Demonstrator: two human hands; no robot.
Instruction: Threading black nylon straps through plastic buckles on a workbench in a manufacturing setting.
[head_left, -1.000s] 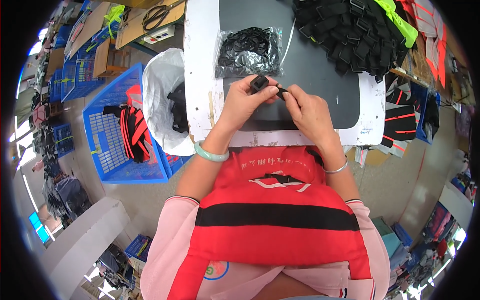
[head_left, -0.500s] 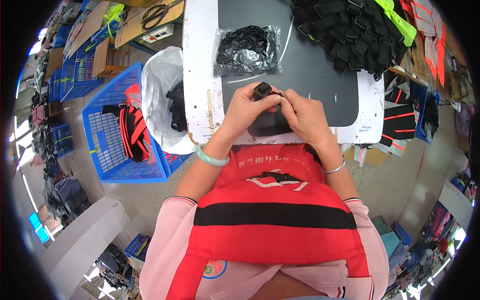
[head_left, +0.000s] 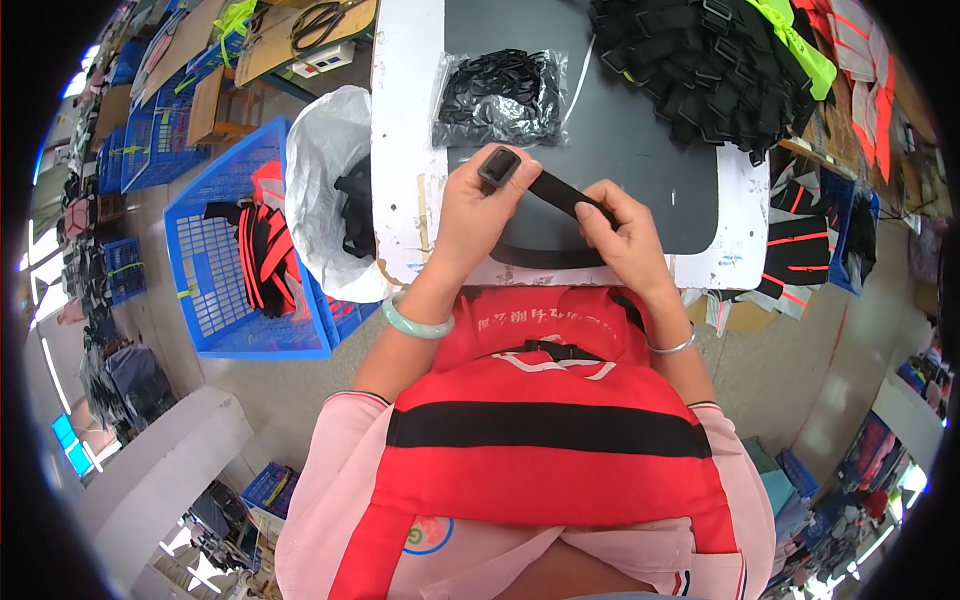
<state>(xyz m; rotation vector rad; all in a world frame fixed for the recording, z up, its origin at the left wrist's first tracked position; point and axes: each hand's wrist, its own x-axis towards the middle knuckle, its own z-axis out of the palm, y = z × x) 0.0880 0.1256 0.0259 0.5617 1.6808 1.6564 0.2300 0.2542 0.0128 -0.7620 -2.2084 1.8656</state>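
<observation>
My left hand [head_left: 474, 212] is closed around a black plastic buckle [head_left: 499, 167], its rectangular frame tilted up above the fingers. A black webbing strap [head_left: 560, 195] runs from that hand across to my right hand [head_left: 628, 238], whose thumb and fingers pinch it. Below the hands, a curved black band [head_left: 545, 258] lies near the table's front edge; whether it belongs to the same strap I cannot tell. Beyond the hands rests a clear plastic bag [head_left: 502, 98] of small black plastic parts.
A heap of black straps with buckles [head_left: 700, 75] covers the far right of the table [head_left: 405, 200]. To the left stand a white sack [head_left: 325, 190] and a blue crate [head_left: 215, 305] holding black and red-orange cloth. Striped pieces [head_left: 800, 240] hang at the right.
My hands have moved apart, the right one rightward, and the strap is now stretched out between them. The buckle has risen slightly and shifted left with my left hand.
</observation>
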